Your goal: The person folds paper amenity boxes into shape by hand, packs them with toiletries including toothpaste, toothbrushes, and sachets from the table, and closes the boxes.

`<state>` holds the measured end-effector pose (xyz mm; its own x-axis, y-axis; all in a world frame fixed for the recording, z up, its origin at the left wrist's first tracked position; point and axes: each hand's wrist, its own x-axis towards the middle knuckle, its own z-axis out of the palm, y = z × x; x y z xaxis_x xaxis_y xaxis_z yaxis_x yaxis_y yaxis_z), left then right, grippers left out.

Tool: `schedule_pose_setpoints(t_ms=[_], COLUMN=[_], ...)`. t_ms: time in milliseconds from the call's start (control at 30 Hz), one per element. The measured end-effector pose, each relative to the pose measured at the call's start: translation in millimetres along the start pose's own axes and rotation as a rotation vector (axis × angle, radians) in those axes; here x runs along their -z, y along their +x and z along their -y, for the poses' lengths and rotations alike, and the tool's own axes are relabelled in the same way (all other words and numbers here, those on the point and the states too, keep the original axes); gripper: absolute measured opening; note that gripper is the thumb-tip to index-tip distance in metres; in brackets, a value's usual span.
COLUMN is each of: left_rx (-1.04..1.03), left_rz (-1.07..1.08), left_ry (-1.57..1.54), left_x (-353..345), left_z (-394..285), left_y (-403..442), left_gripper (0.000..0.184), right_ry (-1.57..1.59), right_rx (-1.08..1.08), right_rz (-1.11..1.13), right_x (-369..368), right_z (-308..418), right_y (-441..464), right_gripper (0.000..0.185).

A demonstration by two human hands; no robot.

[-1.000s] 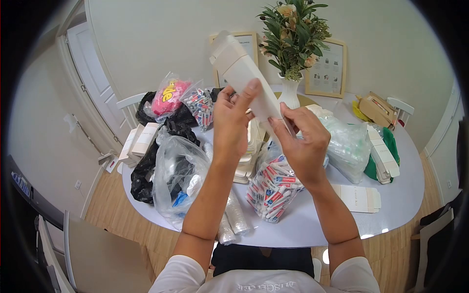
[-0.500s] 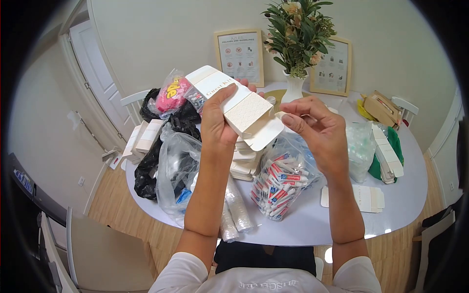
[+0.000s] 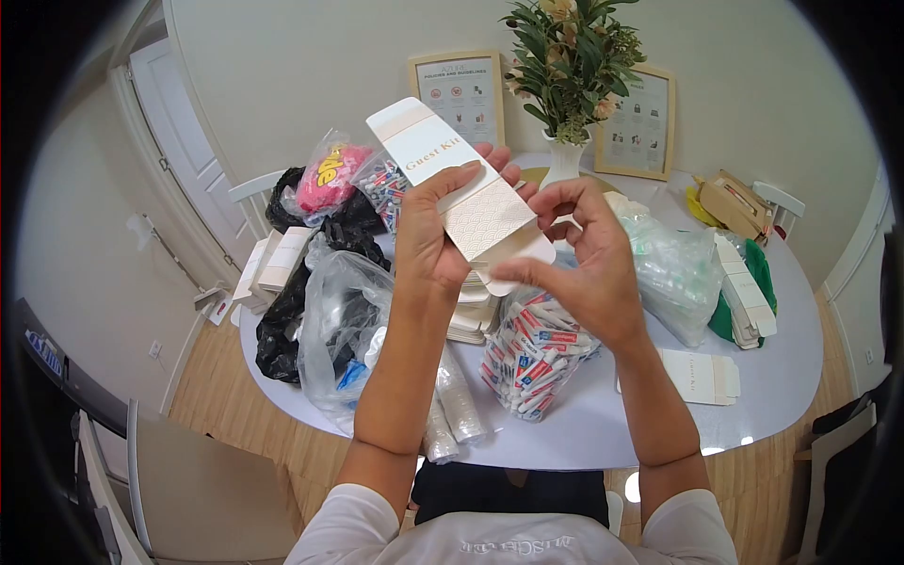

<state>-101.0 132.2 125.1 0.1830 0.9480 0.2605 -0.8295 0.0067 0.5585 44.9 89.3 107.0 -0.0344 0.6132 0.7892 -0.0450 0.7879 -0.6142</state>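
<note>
A white Guest Kit box [image 3: 435, 155] is raised above the table, its flap end pointing toward me. My left hand [image 3: 435, 221] is wrapped round it, thumb on the printed face. At the flap end, my right hand [image 3: 584, 268] has its thumb against the flap and its fingers curled near the box edge. Below it stands a clear bag of toothpaste tubes [image 3: 537, 363]. Behind my left wrist is a stack of flat boxes [image 3: 471, 320], partly hidden. Another Guest Kit box [image 3: 695, 377] lies flat at the right.
A clear plastic bag [image 3: 330, 320] and black bags [image 3: 282, 334] are at the left, with wrapped rolls [image 3: 459, 405] at the near edge. A milky bag [image 3: 673, 273], more boxes [image 3: 744, 292] and a flower vase [image 3: 565, 158] stand right and back on the table [image 3: 584, 443].
The box has turned from edge-on to show its printed face, and come lower. My right hand has shifted from the box's side to its flap, which is now folded further.
</note>
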Motion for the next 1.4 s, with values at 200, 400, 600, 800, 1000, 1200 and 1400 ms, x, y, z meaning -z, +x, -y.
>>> schedule_pose_setpoints(t_ms=[200,400,600,800,1000,1200,1400], left_rx=[0.021,-0.193,-0.367,-0.413,-0.410,-0.411,-0.388], left_rz=[0.065,-0.001,-0.089,-0.100,-0.103,-0.048,-0.021], left_ry=[0.073,0.077,0.053,0.077,0.093,0.141,0.123], left_x=[-7,-5,-4,-14,-18,-19,-16], left_z=[5,12,6,16,17,18,13], left_y=[-6,-5,-6,-14,-18,-19,-19], left_gripper=[0.045,0.042,0.043,0.043,0.043,0.044,0.045], right_ry=[-0.333,-0.244,0.733,0.751,0.801,0.732,0.675], right_rx=[0.130,0.035,-0.474,-0.475,-0.443,-0.438,-0.382], right_rz=[0.031,-0.101,-0.095,-0.154,-0.188,-0.167,-0.146], right_x=[-4,-10,-19,-23,-24,-21,-23], right_z=[1,1,2,-4,-2,3,4], right_y=[-6,-10,-7,-13,-15,-15,-15], right_gripper=[0.041,0.044,0.038,0.034,0.029,0.022,0.020])
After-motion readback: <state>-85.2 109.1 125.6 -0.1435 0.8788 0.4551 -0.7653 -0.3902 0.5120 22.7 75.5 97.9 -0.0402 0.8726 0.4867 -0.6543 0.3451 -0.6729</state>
